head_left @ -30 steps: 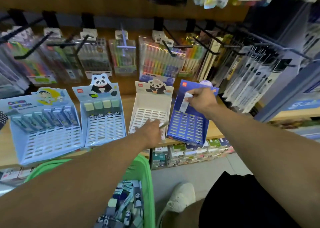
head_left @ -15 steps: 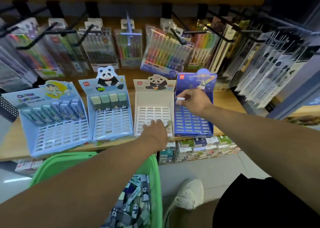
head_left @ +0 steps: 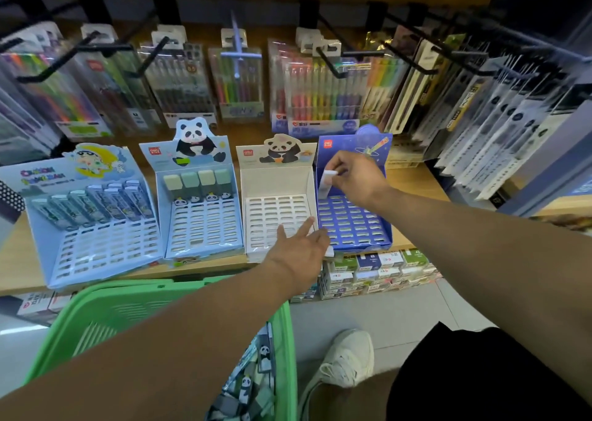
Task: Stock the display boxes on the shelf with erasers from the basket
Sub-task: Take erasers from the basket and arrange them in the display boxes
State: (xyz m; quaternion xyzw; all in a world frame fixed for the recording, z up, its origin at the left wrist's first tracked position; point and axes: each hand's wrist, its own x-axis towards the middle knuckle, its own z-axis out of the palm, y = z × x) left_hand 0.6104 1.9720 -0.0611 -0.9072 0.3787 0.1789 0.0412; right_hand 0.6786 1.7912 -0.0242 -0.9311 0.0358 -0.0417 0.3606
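Observation:
Four display boxes stand on the wooden shelf (head_left: 19, 273). My right hand (head_left: 357, 180) pinches a white eraser (head_left: 328, 180) upright over the top-left slots of the dark blue box (head_left: 352, 225). My left hand (head_left: 298, 247) lies palm down with fingers spread on the front of the white panda box (head_left: 275, 209), whose slots show no erasers. A small white piece shows under its thumb side; I cannot tell whether it is held. The light blue panda box (head_left: 201, 225) holds one row of green erasers (head_left: 197, 180). The green basket (head_left: 153, 295) below holds several panda erasers (head_left: 253, 385).
A wide pale blue box (head_left: 96, 247) at the left carries several sleeved erasers. Pen packs (head_left: 320, 97) hang on black hooks (head_left: 330, 62) close above the boxes. Small stacked boxes (head_left: 374, 270) fill the lower shelf. My shoe (head_left: 346, 359) stands on the floor.
My right hand has lowered the white eraser toward the blue box's top-left slots. My left hand has spread its fingers over the white box's front.

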